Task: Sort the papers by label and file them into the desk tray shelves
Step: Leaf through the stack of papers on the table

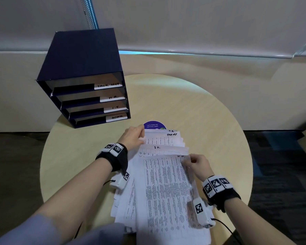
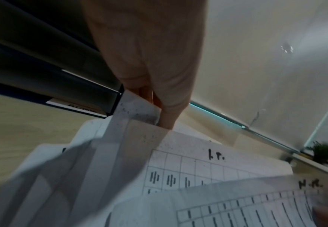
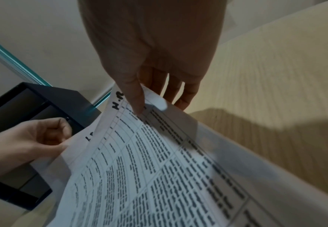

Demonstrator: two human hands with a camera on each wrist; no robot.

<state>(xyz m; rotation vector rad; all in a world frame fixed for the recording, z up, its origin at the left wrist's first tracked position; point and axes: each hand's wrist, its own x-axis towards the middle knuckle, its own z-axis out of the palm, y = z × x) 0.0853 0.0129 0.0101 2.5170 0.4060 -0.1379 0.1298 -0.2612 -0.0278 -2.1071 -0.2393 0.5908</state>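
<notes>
1. Round wooden table (image 1: pixel 210 112) carried a dark desk tray (image 1: pixel 81 68) at its far left, shelves labelled TASK LIST, H.R., I.T., ADMIN.
2. Papers (image 1: pixel 166 191) lay fanned near the front edge.
3. Left hand (image 1: pixel 133 137) pinched the far sheets' left edge.
4. Right hand (image 1: pixel 198 166) pinched the H.R. sheet (image 3: pixel 159 169) at its top right corner.
</notes>
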